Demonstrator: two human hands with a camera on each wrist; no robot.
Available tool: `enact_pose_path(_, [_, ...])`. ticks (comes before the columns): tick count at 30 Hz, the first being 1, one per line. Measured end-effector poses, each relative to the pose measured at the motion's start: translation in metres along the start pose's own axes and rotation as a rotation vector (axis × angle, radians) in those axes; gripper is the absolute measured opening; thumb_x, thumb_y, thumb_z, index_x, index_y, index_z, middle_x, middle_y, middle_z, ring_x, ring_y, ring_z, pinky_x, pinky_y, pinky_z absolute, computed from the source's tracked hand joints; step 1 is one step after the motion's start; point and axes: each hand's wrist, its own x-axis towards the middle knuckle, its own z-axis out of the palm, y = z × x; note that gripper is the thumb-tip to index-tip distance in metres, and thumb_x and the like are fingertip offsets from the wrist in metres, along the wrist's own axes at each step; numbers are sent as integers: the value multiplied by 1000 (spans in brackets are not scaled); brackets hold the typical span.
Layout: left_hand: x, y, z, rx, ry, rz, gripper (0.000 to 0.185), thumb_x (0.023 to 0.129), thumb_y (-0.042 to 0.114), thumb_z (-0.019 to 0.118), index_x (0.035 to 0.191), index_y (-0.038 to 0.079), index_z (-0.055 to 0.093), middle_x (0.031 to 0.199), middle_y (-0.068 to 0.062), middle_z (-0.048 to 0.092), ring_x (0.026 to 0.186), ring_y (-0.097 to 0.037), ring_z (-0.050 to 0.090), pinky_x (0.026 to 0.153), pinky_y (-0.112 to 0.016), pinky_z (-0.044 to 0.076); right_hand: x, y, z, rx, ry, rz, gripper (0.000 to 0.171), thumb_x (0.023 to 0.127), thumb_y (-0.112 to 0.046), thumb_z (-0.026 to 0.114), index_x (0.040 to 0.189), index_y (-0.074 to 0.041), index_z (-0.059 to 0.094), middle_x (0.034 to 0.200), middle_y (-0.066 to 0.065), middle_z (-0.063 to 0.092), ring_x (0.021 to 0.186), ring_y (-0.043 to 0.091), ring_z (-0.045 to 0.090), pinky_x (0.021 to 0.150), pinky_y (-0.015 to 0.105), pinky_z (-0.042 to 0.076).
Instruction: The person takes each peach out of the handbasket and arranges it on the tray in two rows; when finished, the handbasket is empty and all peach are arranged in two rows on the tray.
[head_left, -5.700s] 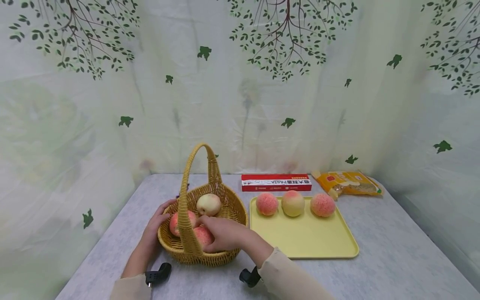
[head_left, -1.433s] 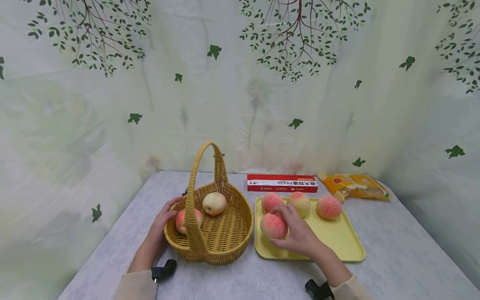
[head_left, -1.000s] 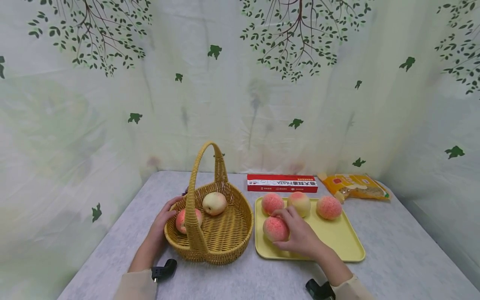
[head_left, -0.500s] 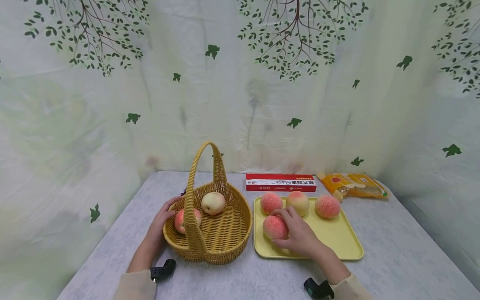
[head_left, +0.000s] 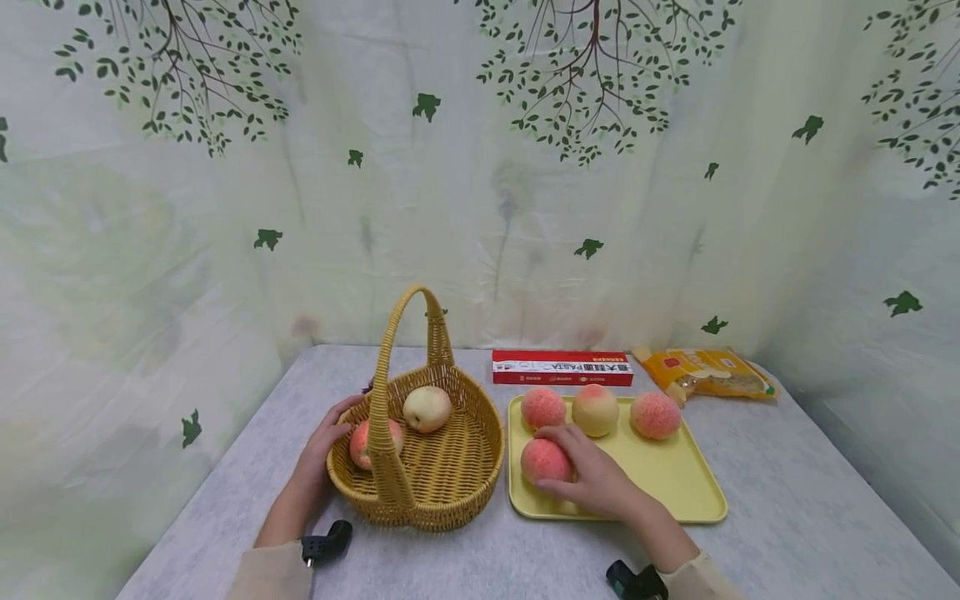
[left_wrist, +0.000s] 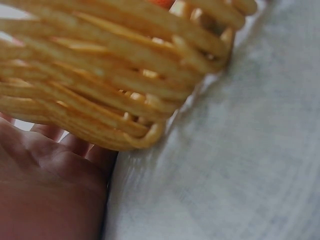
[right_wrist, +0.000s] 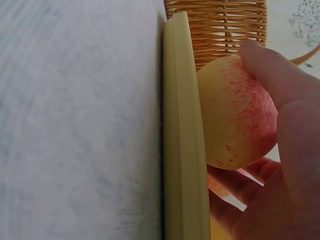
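My right hand (head_left: 596, 477) holds a pink peach (head_left: 546, 462) between thumb and fingers, low over the front left of the yellow tray (head_left: 652, 492). In the right wrist view the same peach (right_wrist: 237, 115) shows yellow and red just inside the tray's edge (right_wrist: 185, 130), with my thumb against it. My left hand (head_left: 321, 446) rests along the outer left side of the wicker basket (head_left: 450, 467). Its fingers lie against the weave, partly hidden in the left wrist view. Inside the basket sit a pale peach (head_left: 427, 409) and a redder peach (head_left: 362, 444), partly behind the handle.
Along the tray's back edge stand a pink peach (head_left: 543, 407), a yellow peach (head_left: 596, 410) and another pink peach (head_left: 656, 416). Behind them lie a red pasta box (head_left: 562, 367) and an orange food bag (head_left: 708, 374). The basket's tall handle (head_left: 390, 350) arches upward.
Several seconds ago my right hand gripped a peach inside the basket; that peach is now at the tray's front left. Lately it has shifted only slightly. My left hand has stayed at the basket.
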Motion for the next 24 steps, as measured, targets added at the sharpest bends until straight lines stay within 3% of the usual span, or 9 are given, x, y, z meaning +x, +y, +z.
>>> enact_pose_path(8, [0,-1,1,-6,-4,22,47,104,23,32,151,23,34,158,3,28,128,4,43,99,-12,37,0,0,0,-4,-45,-24,68,79,-53,78,138,-38,48,136,-7,51,122,15,53,105,51,45])
enact_pose_path(16, [1,-2,0,-6,-1,18,47,104,23,33,152,23,34,159,4,27,130,6,40,99,-11,37,1,3,3,-11,4,-43,70,79,-47,81,139,-35,48,133,-8,54,120,14,56,104,50,46])
enact_pose_path(24, [1,0,0,-3,2,-3,48,104,23,32,151,25,34,161,3,25,134,-1,37,98,-11,37,1,3,2,93,-8,-7,69,80,-49,79,139,-30,50,138,-5,55,124,17,55,106,51,44])
